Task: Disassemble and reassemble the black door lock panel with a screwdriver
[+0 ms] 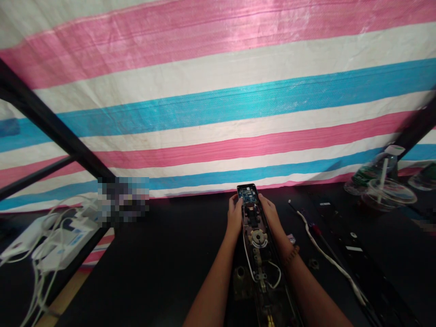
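A long, narrow, dark device housing lies open along the middle of the black table, its inner parts showing. At its far end sits a blue circuit board, with a round metal disc and thin white wires nearer to me. My left hand is closed on the left edge of the far end, thumb beside the circuit board. On the opposite edge, my right hand grips the housing with its thumb near the board. The undersides of both hands' fingers are hidden.
Right of my forearm lie a whitish cable and a long black panel. A plastic bottle and a clear cup with a straw stand at the back right. White power strips with tangled cords are at left. Striped sheeting hangs behind.
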Demonstrator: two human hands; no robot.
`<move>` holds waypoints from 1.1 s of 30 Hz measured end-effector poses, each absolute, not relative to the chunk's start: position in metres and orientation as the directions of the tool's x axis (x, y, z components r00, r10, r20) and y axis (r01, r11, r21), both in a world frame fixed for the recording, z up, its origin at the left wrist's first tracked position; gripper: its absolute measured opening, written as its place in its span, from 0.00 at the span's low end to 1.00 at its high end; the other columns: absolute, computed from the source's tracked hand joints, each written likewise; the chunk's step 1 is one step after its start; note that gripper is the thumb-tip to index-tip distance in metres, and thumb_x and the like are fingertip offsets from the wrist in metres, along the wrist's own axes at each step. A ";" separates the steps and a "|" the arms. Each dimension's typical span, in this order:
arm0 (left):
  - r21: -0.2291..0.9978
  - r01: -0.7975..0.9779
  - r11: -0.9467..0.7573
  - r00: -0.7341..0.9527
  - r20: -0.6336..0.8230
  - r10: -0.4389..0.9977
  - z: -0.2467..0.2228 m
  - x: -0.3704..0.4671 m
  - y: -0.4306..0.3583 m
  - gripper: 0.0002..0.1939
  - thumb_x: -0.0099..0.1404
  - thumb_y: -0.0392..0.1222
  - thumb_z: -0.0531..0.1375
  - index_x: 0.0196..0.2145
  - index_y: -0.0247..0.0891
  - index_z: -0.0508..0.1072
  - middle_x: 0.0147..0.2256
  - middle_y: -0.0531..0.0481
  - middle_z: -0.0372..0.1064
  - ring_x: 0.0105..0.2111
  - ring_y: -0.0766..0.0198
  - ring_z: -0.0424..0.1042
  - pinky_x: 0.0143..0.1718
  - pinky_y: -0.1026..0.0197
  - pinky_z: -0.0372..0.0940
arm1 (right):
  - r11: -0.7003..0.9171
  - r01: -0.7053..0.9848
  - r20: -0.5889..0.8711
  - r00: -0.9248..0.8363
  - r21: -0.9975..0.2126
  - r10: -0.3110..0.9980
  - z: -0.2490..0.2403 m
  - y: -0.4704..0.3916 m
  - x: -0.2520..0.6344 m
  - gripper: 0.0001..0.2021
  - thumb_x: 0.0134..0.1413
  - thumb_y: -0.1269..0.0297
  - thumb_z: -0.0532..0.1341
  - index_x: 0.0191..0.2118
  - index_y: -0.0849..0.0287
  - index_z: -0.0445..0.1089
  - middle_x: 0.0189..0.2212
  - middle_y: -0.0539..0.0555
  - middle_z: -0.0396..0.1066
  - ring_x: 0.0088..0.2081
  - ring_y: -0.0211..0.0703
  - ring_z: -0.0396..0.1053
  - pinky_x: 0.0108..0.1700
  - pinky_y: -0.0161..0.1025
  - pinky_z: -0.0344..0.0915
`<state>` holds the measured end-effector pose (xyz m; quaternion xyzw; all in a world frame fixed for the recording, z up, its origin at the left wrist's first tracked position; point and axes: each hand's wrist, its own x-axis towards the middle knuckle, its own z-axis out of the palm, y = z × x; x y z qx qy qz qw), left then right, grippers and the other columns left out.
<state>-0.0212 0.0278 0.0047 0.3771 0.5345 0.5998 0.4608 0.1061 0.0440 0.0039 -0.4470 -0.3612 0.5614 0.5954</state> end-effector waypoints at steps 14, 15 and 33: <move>0.990 -0.140 0.004 -0.289 -0.045 0.956 0.004 -0.022 0.028 0.18 0.66 0.50 0.59 0.49 0.39 0.69 0.46 0.43 0.75 0.46 0.54 0.74 0.50 0.54 0.66 | -0.037 -0.359 -0.079 0.104 -0.933 0.991 0.003 0.044 0.105 0.26 0.40 0.38 0.69 0.30 0.61 0.75 0.23 0.50 0.73 0.26 0.43 0.67 0.31 0.37 0.63; 0.990 -0.141 0.005 -0.289 -0.046 0.956 0.003 -0.022 0.028 0.18 0.65 0.51 0.59 0.49 0.39 0.69 0.46 0.43 0.75 0.46 0.53 0.74 0.49 0.54 0.66 | -0.038 -0.357 -0.080 0.105 -0.933 0.991 0.003 0.044 0.105 0.26 0.40 0.38 0.69 0.30 0.61 0.75 0.23 0.50 0.73 0.26 0.43 0.67 0.30 0.37 0.63; 0.988 -0.155 -0.011 -0.282 -0.034 0.959 0.001 -0.022 0.029 0.19 0.65 0.52 0.59 0.49 0.39 0.69 0.46 0.43 0.75 0.46 0.55 0.74 0.49 0.55 0.66 | -0.036 -0.365 -0.088 0.126 -0.930 0.988 0.005 0.043 0.104 0.26 0.39 0.39 0.70 0.29 0.62 0.76 0.24 0.52 0.75 0.27 0.43 0.67 0.31 0.37 0.64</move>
